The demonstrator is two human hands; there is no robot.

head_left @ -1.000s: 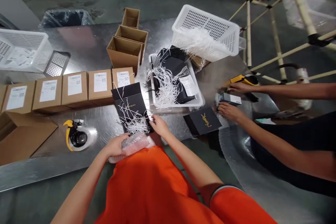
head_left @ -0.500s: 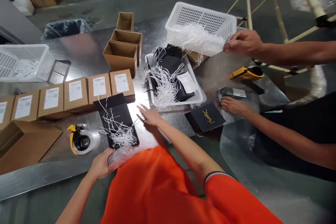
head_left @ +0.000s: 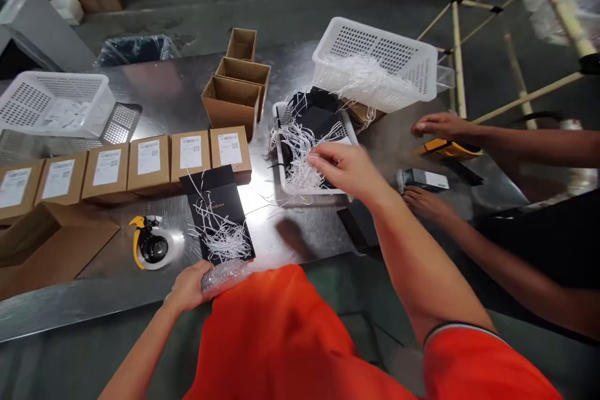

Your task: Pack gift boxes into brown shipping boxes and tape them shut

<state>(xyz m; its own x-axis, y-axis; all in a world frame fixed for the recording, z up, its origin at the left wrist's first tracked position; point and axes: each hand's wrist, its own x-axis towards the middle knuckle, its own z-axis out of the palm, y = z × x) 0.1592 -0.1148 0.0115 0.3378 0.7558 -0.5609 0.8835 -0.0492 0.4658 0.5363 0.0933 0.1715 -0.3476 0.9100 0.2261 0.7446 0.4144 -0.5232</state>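
I have the left hand point(head_left: 188, 287) at the near edge of the shiny metal table point(head_left: 265, 231), its fingers curled round the left end of a small bundle in clear bubble wrap point(head_left: 225, 276). The bundle lies just in front of the bright orange clothing point(head_left: 276, 337); I cannot tell what is inside.

Just beyond it, an open black rectangular cardboard box point(head_left: 228, 190) lies with its lid raised at the far end. A loose tangle of thin white paper strands point(head_left: 228, 241) fills its near part and straggles over the lid.

The right hand point(head_left: 328, 162) is to the right and farther away, above a shallow white plastic tray point(head_left: 312, 190) holding black card pieces and more white shredded filler point(head_left: 296, 137). Its thumb and fingers are drawn close together; I cannot tell whether they pinch any strands.

I judge the filler to be very light, soft and springy, apt to snag and trail, so a full pinch from the middle of the clump should serve best. The bundle looks cushioned and slightly slippery, perhaps fragile; I would hold it round both ends without squeezing. The black box seems stiff but light, best steadied by its side walls.
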